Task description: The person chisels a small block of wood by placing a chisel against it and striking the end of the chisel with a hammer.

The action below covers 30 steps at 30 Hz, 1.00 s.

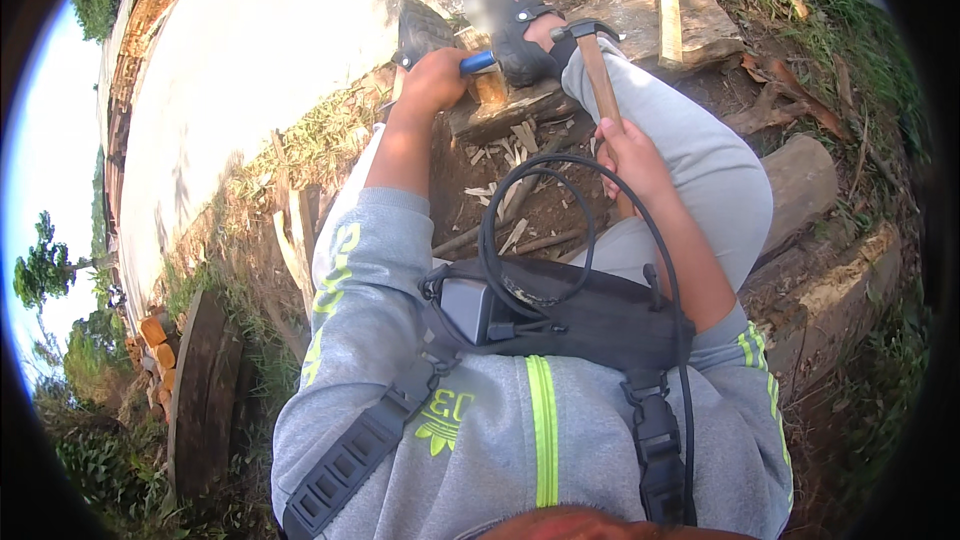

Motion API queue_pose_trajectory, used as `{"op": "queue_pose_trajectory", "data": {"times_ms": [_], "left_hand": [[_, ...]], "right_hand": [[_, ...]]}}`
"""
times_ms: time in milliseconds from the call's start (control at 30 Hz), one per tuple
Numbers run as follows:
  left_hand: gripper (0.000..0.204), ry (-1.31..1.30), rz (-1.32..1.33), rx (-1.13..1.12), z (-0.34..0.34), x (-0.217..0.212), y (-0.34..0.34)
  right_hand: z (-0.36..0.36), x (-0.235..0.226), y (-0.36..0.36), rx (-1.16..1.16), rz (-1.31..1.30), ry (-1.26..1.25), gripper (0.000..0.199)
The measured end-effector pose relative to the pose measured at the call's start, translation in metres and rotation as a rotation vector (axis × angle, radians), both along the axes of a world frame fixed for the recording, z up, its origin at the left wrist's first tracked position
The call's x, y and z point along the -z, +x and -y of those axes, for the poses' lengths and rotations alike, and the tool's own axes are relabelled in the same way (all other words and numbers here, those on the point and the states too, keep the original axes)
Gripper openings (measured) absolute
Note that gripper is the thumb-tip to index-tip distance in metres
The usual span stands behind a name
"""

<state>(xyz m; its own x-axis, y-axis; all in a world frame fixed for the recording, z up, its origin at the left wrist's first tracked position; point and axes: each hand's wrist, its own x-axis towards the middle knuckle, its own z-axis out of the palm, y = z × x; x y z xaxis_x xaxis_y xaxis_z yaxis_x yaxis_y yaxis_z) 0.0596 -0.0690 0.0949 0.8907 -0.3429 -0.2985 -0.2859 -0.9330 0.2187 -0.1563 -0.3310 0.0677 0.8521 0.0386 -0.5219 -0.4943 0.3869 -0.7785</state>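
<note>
My left hand (437, 80) is closed around a blue-handled tool (477, 62); its working end is hidden. Just under the blue end stands a small pale wood block (488, 90) on a thick piece of timber (510, 112), between my shoes. Over on the right, my right hand (632, 162) grips a hammer (603, 80) by its wooden handle. The dark hammer head points away from me and is raised near my right knee and shoe, apart from the blue handle.
Wood chips (520, 140) litter the dirt between my legs. A flat timber slab (655, 25) with a pale strip on it lies beyond my right leg, logs (800, 180) to the right. A black cable (535, 155) loops from my chest bag (590, 310). A concrete surface (260, 40) spreads far left.
</note>
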Motion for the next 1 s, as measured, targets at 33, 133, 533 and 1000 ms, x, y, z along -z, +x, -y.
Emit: {"op": "queue_pose_trajectory", "data": {"times_ms": [33,133,533,1000], "left_hand": [[0.038,-0.010,0.045,0.025,-0.002,0.001,-0.003],[0.039,-0.059,0.042,0.032,-0.004,-0.003,-0.006],[0.045,-0.026,0.070,0.082,-0.005,-0.002,-0.004],[0.079,-0.238,0.347,-0.001,-0.007,0.044,-0.042]], "right_hand": [[0.000,-0.004,-0.002,0.006,0.001,0.018,0.035],[0.001,-0.003,-0.003,0.002,0.032,-0.039,0.034],[0.002,0.003,-0.006,-0.043,0.010,-0.028,0.038],[0.002,0.015,0.000,-0.025,0.062,-0.049,0.035]]}}
